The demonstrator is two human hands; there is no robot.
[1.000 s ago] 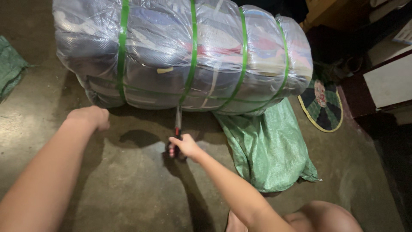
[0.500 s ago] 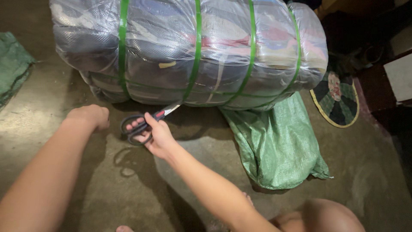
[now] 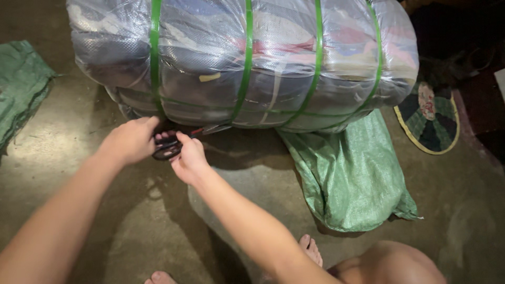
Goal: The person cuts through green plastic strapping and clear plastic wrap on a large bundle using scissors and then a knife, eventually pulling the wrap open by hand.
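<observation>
Gripping black-handled scissors (image 3: pixel 176 143) together, the left hand (image 3: pixel 130 141) and right hand (image 3: pixel 189 158) hold them low against a clear-wrapped bale (image 3: pixel 210 58) bound with green straps (image 3: pixel 244 63). Blades point at the bale's bottom edge. A green sack (image 3: pixel 352 179) lies beside it.

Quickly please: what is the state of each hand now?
Left hand: closed on the black handles of the scissors.
Right hand: closed on the same scissors, blades at the plastic-wrapped bale.
</observation>
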